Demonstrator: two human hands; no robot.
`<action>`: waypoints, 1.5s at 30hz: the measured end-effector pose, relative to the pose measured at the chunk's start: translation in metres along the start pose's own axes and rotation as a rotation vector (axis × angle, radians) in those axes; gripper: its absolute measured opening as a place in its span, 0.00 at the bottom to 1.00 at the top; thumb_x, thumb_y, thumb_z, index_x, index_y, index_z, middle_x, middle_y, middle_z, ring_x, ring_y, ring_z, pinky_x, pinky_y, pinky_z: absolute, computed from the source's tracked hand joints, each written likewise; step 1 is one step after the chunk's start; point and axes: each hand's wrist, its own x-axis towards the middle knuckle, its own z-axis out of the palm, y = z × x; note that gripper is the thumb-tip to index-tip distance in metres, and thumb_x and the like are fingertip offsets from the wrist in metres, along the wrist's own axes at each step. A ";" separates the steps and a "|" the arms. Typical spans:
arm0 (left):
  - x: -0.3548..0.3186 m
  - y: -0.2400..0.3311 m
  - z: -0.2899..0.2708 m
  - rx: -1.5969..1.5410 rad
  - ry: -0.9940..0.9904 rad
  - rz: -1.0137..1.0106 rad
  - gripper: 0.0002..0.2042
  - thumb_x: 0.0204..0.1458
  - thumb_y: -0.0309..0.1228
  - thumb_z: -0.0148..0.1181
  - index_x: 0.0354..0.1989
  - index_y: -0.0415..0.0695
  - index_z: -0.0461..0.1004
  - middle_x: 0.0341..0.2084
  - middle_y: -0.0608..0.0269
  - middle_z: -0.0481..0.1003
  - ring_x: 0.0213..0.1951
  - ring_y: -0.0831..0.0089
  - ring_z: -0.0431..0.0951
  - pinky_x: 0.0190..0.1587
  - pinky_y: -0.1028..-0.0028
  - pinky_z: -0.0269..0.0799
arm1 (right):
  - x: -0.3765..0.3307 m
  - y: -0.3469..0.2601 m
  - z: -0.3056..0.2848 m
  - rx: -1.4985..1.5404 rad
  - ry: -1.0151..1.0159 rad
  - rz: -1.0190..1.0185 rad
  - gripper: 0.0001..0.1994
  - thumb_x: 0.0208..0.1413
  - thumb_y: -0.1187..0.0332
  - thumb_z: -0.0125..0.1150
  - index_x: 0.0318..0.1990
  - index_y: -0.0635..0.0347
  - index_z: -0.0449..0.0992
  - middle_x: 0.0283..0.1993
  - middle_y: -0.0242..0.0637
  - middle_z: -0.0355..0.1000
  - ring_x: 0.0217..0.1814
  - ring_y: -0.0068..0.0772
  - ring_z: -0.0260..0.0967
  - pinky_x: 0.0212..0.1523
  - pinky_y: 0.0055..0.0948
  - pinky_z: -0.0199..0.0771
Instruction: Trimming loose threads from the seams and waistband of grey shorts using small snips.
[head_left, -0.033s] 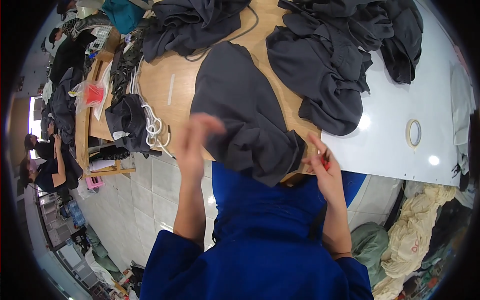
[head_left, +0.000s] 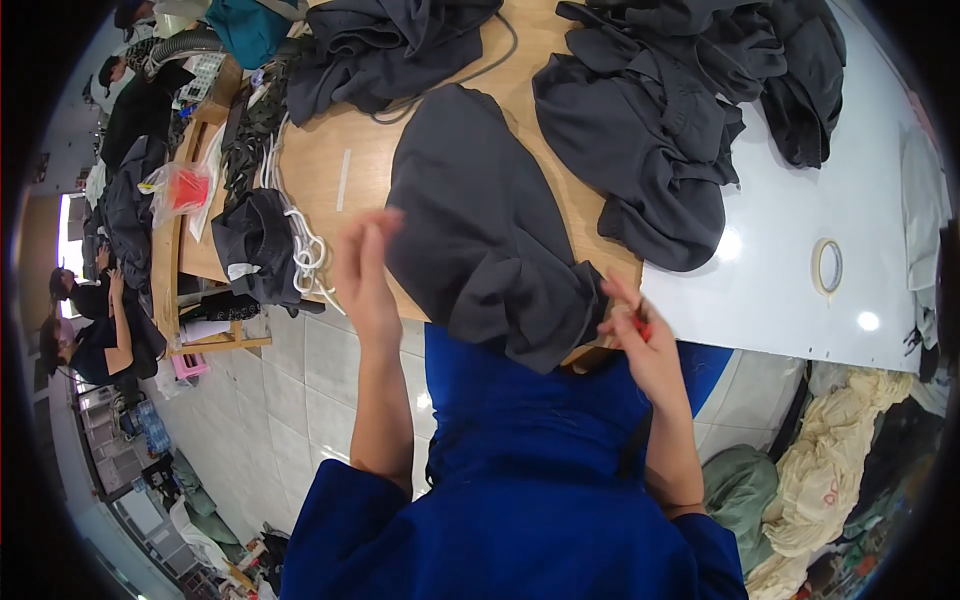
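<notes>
A dark grey garment (head_left: 470, 210) lies spread on the wooden table in front of me, bunched at its near right end. My left hand (head_left: 368, 275) is raised at the garment's left edge, slightly blurred, its fingers apart with nothing seen in them. Beside the bunched end, my right hand (head_left: 642, 330) has its fingers curled round a small red object (head_left: 641, 327). Most of that object is hidden in the palm, so its kind does not show.
More dark grey garments (head_left: 650, 150) lie heaped at the far right, with another pile (head_left: 385, 50) at the far left. A white cord (head_left: 305, 245) hangs by a dark bundle. A tape roll (head_left: 827, 266) rests on the white tabletop (head_left: 770, 290). Co-workers are at the left.
My left hand has shifted slightly left, away from the garment. My right hand has moved a little left toward the bunched end. The garment has hardly moved.
</notes>
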 end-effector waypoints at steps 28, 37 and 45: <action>0.030 -0.002 0.069 0.797 -0.450 0.525 0.10 0.48 0.27 0.56 0.40 0.40 0.74 0.42 0.54 0.71 0.48 0.57 0.67 0.52 0.65 0.61 | -0.004 0.006 -0.023 0.056 0.633 -0.395 0.18 0.63 0.63 0.42 0.56 0.63 0.64 0.58 0.40 0.62 0.59 0.32 0.58 0.60 0.31 0.54; 0.024 0.013 0.046 -0.136 -0.751 -0.385 0.08 0.58 0.33 0.49 0.30 0.43 0.66 0.27 0.71 0.68 0.32 0.81 0.66 0.37 0.82 0.61 | -0.008 0.003 -0.010 0.145 0.316 0.001 0.23 0.61 0.69 0.46 0.63 0.66 0.54 0.61 0.41 0.59 0.62 0.26 0.55 0.61 0.24 0.52; -0.006 0.039 0.050 -0.435 -0.669 -0.353 0.07 0.60 0.32 0.46 0.33 0.43 0.64 0.27 0.76 0.60 0.31 0.89 0.57 0.36 0.87 0.53 | -0.002 0.017 0.004 -0.093 0.323 -0.402 0.17 0.60 0.70 0.49 0.56 0.62 0.65 0.41 0.33 0.70 0.35 0.19 0.63 0.38 0.16 0.63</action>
